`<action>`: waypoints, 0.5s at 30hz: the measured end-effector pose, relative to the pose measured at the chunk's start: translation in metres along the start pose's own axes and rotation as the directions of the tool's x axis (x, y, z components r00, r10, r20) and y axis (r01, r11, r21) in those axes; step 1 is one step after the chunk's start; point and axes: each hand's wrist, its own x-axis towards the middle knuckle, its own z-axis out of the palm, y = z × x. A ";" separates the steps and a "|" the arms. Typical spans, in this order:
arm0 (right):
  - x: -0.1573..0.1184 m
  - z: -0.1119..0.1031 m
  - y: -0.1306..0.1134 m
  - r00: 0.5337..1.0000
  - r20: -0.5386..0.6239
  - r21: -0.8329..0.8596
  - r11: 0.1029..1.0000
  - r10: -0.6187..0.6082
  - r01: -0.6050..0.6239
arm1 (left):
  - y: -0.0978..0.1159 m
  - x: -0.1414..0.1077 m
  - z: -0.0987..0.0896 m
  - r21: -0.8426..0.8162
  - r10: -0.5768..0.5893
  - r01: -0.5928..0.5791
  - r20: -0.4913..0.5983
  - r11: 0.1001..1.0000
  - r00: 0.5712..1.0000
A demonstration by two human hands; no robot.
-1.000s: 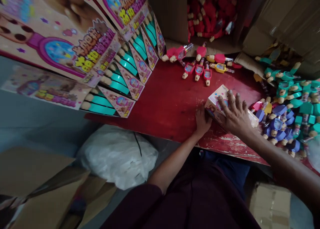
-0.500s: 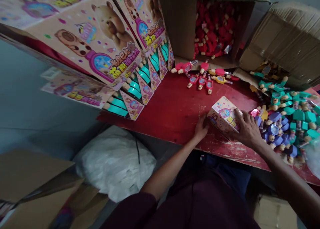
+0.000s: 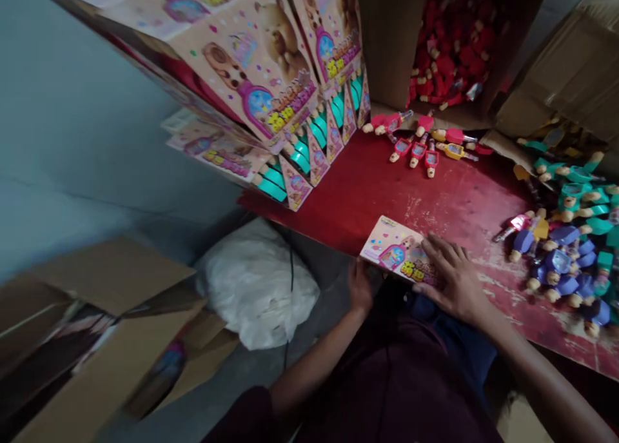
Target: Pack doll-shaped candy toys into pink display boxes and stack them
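Between my hands is a printed cardboard display box (image 3: 394, 249), pale pink with a bear and a toy pictured on it, at the front edge of the red table (image 3: 338, 204). My left hand (image 3: 360, 287) grips its left side from below, the fingertips partly hidden behind it. My right hand (image 3: 454, 278) holds the right end, its fingers laid across the printed face. To the right lies a heap of purple toys (image 3: 561, 262) with bear-like heads. Teal toys (image 3: 578, 195) of the same shape lie beyond them.
Stacked display boxes (image 3: 261, 62) filled with teal toys stand at the left. Several red toys (image 3: 418, 151) lie before a carton (image 3: 387, 56) full of red ones. A white sack (image 3: 261, 288) and an open carton (image 3: 111, 275) are below, left of the table.
Both hands have brought the box left and toward my body, to the table's front edge, its printed face now turned more upward. My view has swung left.
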 end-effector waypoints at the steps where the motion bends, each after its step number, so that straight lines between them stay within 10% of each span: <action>1: 0.005 0.004 0.000 0.995 -0.098 0.111 0.994 0.018 -0.007 | 0.006 0.003 -0.006 -0.032 -0.048 0.047 -0.032 0.998 0.998; 4: 0.012 0.020 0.004 0.890 -0.296 0.418 0.885 0.347 -0.206 | 0.024 0.013 -0.016 -0.131 -0.208 0.201 -0.035 0.971 0.978; 7: 0.006 0.044 0.008 0.730 0.029 0.787 0.434 0.683 -0.437 | 0.037 0.016 -0.018 -0.207 -0.360 0.364 0.059 0.908 0.931; 11: -0.005 0.070 -0.001 0.625 0.484 0.863 -0.218 0.612 -0.455 | 0.045 0.011 -0.027 -0.282 -0.440 0.454 0.114 0.845 0.891; 15: 0.010 0.079 -0.038 0.667 0.498 0.866 -0.282 0.554 -0.412 | 0.074 0.017 -0.063 -0.407 -0.396 0.393 0.080 0.825 0.915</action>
